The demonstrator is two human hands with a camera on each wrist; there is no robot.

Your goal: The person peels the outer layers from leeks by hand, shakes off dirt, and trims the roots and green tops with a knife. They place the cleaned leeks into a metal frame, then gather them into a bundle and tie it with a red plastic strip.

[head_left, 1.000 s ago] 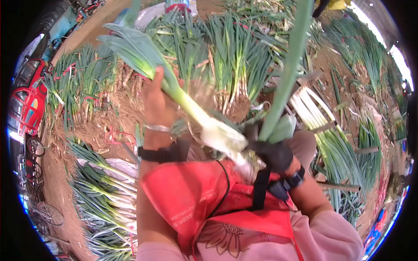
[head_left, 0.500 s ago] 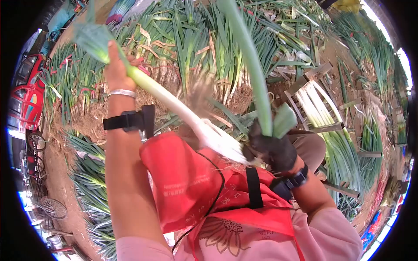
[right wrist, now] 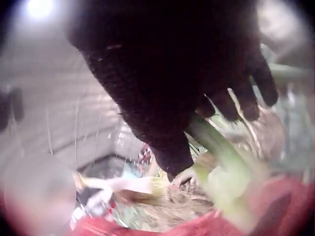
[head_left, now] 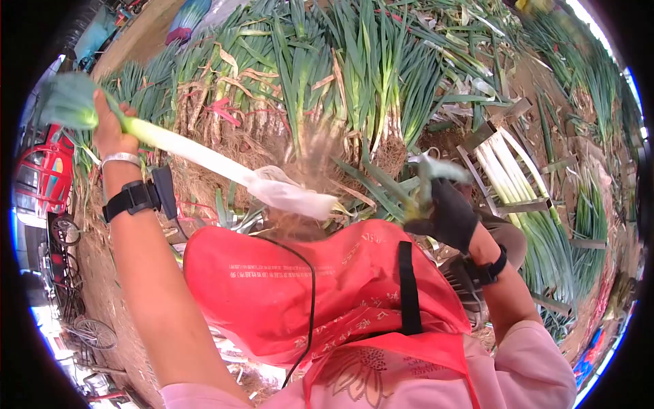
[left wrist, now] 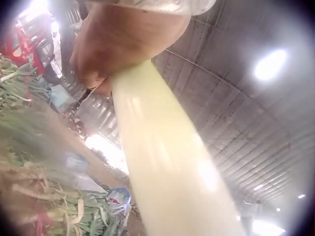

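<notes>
In the head view my bare left hand (head_left: pixel 116 131) grips a large green onion (head_left: pixel 204 158) just below its dark green leaves, out to the left. Its white shank slants down to the right, with a loose pale skin at the root end. The left wrist view shows the shank close up below the curled fingers. My right hand (head_left: pixel 449 217), in a black glove, is over the right side of the lap. Its fingers are spread, and a blurred, stripped green leaf (right wrist: pixel 224 157) hangs between thumb and fingers in the right wrist view.
Bundles of green onions (head_left: pixel 381 75) lie across the ground ahead, roots towards me. Cleaned onions (head_left: pixel 507 163) lie in a metal rack (head_left: pixel 521 204) at the right. A red apron (head_left: pixel 272 286) covers the lap. A red vehicle (head_left: pixel 51 170) and bicycles stand at the far left.
My left hand has carried the onion left, so its root end has come away from my right hand. The long leaf upright in the gloved hand has dropped lower, and the gloved fingers have loosened.
</notes>
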